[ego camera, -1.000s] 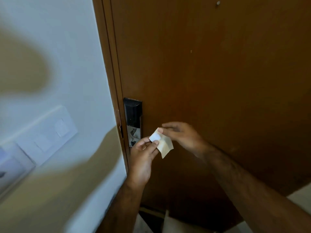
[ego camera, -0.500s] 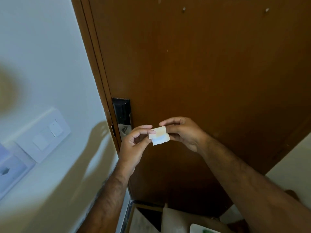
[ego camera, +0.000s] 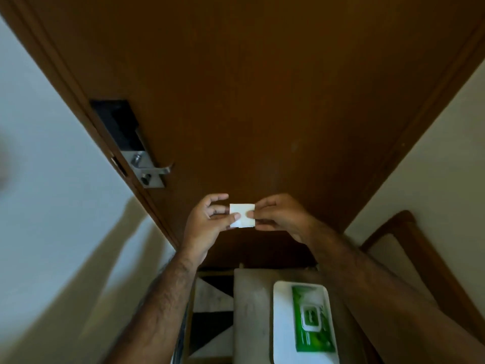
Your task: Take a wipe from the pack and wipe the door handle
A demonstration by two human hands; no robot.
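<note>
From the head camera, your only view, a shallow white tray [ego camera: 282, 324] sits below your hands on a pale counter [ego camera: 252, 311], and in it lies a green wipe pack [ego camera: 312, 319] with a white flap on its face; its printing is too blurred to read. Your left hand [ego camera: 207, 227] and right hand [ego camera: 280, 216] meet in front of the brown door [ego camera: 262, 88], each pinching one side of a small, folded white wipe [ego camera: 242, 215] between thumb and fingertips, the other fingers loosely curled. The wipe is stretched flat between them, clear of the door. The metal door handle [ego camera: 157, 170] is up and to the left of your left hand, well apart from the wipe, under a black lock panel [ego camera: 118, 127].
</note>
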